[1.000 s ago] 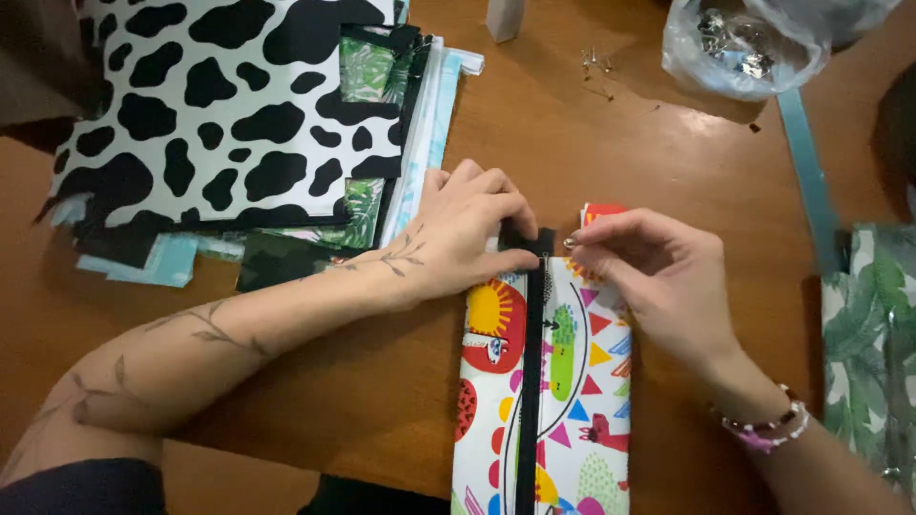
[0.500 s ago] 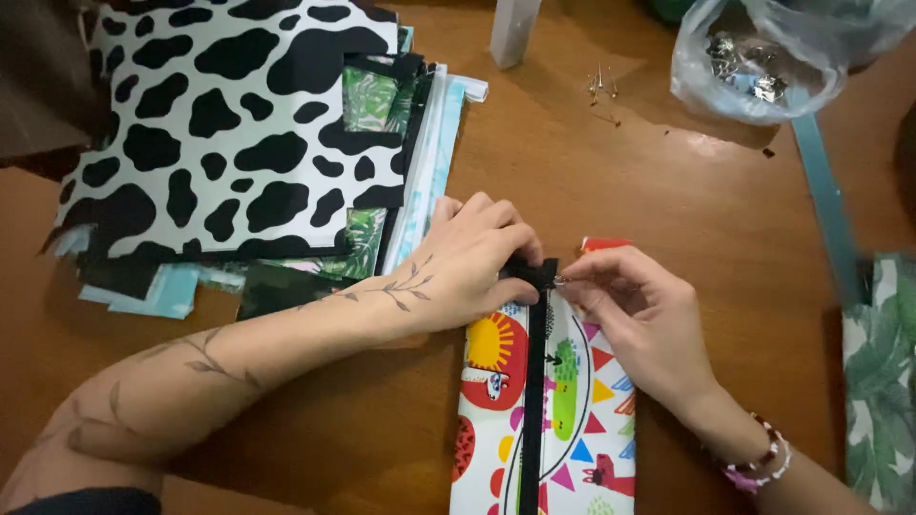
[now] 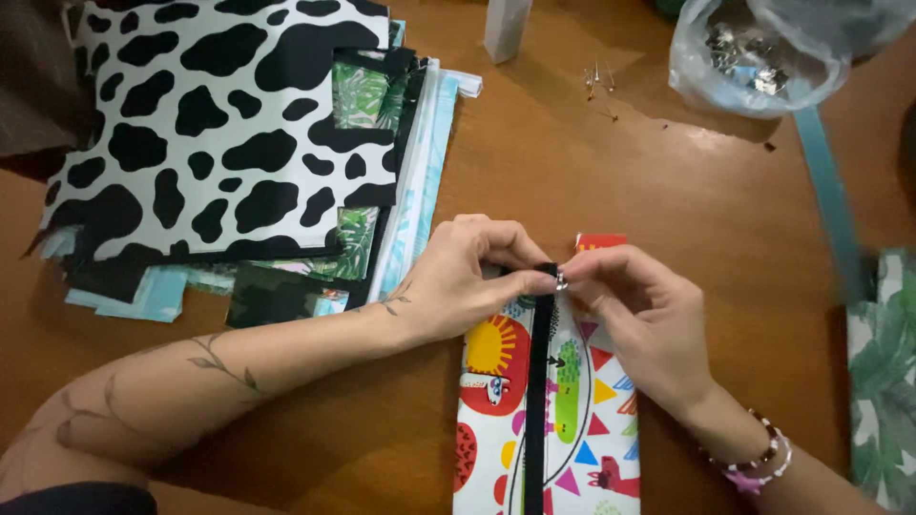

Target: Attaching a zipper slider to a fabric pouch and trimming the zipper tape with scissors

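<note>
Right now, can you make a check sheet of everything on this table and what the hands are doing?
Surface: brown wooden table, bare in the middle.
Job's things: colourful pouch with black zipper; small metal slider at its top end.
Clutter: cow-print stack, clear bag of metal bits, loose pins, blue strip, leaf fabric.
Hands: left hand pinches the zipper end; right hand pinches the slider.
Cables: nothing seen.
Surroundings: white block at the far edge.
</note>
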